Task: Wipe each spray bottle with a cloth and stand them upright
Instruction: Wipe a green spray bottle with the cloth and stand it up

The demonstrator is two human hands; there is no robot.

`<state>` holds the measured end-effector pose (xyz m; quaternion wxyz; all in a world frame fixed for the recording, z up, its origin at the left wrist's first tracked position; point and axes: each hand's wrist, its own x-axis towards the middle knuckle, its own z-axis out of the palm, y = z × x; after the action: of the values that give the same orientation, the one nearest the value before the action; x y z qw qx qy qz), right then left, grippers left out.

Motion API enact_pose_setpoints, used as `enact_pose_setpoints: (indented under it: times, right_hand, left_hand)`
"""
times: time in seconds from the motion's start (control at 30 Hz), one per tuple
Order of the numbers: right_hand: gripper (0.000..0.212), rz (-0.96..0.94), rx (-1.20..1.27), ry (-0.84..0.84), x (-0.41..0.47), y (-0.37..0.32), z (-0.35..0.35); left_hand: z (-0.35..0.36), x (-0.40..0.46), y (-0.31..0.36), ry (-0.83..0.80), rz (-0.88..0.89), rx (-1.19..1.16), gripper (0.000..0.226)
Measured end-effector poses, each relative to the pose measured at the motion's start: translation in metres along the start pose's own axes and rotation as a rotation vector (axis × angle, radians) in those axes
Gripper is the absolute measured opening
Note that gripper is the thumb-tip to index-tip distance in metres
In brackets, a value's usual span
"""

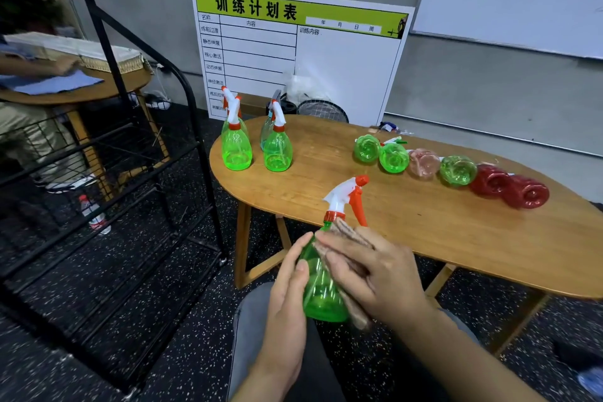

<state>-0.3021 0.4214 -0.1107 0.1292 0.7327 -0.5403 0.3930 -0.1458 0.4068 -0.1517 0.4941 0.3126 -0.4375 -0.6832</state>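
A green spray bottle (321, 290) with a white and orange trigger head is held upright over my lap, in front of the wooden table (424, 225). My left hand (287, 297) grips its left side. My right hand (375, 274) presses a brown cloth (350, 235) against its right side. Several spray bottles (254, 147) stand upright at the table's far left. A row of several bottles, green (393, 157), pink (424, 162) and red (525, 194), lies on its side along the far right.
A black metal rack (114, 173) stands to the left on the speckled floor, with a water bottle (94, 215) beneath it. A white schedule board (293, 55) leans on the wall behind the table. A round side table (75, 88) stands at far left.
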Motion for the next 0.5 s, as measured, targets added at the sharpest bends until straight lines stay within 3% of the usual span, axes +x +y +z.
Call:
enact_pose_setpoints:
  times: [0.17,0.33,0.43,0.5]
  right_hand:
    - [0.031,0.074,0.055,-0.005,-0.002,-0.013,0.009]
    - [0.031,-0.32,-0.027,-0.147,-0.034,-0.021,0.009]
    - [0.03,-0.372,-0.05,-0.11,-0.036,-0.014,0.005]
    - [0.028,-0.305,-0.022,-0.06,-0.03,-0.009,0.004]
  left_hand:
    - [0.0,0.002,0.002,0.031,0.023,-0.017,0.041]
    - [-0.003,0.001,0.007,0.051,0.014,-0.101,0.046]
    - [-0.001,0.002,0.007,0.045,0.012,-0.097,0.043]
    - [0.001,0.002,0.006,0.041,-0.012,-0.074,0.04]
